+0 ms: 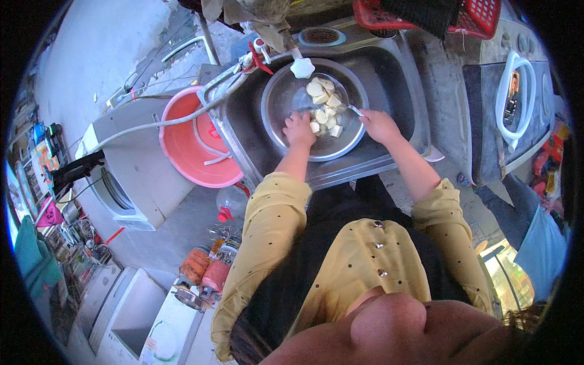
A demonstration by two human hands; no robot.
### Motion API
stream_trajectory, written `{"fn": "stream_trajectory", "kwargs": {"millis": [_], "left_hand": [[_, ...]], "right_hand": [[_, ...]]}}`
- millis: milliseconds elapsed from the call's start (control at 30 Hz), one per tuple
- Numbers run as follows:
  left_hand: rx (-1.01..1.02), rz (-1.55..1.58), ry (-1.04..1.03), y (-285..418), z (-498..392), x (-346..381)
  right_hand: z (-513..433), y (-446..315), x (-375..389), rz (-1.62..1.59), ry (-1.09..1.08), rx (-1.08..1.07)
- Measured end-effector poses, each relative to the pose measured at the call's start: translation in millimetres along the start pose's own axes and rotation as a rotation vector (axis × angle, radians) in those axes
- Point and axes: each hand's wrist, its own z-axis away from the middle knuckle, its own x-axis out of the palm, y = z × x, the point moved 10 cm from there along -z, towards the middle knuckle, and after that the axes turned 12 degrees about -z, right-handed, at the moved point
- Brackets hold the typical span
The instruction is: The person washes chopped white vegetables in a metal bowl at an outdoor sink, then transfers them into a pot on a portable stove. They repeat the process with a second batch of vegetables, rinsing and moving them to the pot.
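Note:
A round stainless steel basin sits in the metal sink. Pale peeled vegetable chunks, possibly potato, lie heaped in what looks like a round strainer inside the basin. My right hand grips the strainer's handle at the basin's right side. Reaching into the left part of the basin, my left hand is beside the lowest chunks with its fingers bent downward. Whether those fingers hold anything is hidden.
A tap with a red handle and a white knob overhang the sink. Left of it stands a pink tub with a hose above. A red plastic basket is at back right; another person's blue garment shows at far right.

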Motion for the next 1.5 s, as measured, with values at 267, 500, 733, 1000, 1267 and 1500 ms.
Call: {"fn": "stream_trajectory", "kwargs": {"millis": [267, 500, 733, 1000, 1267, 1500], "left_hand": [[0.088, 0.251, 0.101, 6.4, 4.4, 4.3], [0.032, 0.572, 0.161, -14.0, 1.5, 6.9], [0.007, 0.717, 0.191, -18.9, -7.0, 28.7], [-0.201, 1.643, -0.021, 0.1, -20.9, 92.3], [-0.198, 1.868, -0.093, 1.0, 8.6, 64.3], [-0.122, 1.832, 0.139, -23.9, -8.3, 3.4]], "right_hand": [[-66.6, -64.9, 0.4, 0.449, -0.098, -0.265], [-28.9, -95.9, 56.8, 0.388, 0.059, -0.756], [-59.9, -12.8, 106.5, 0.000, 0.121, -0.059], [-53.3, 17.5, 154.6, -0.607, 0.158, 0.253], [-36.9, 10.0, 183.3, -1.472, 0.105, 0.406], [-53.4, -56.3, 149.1, -1.534, 0.024, 0.287]]}}
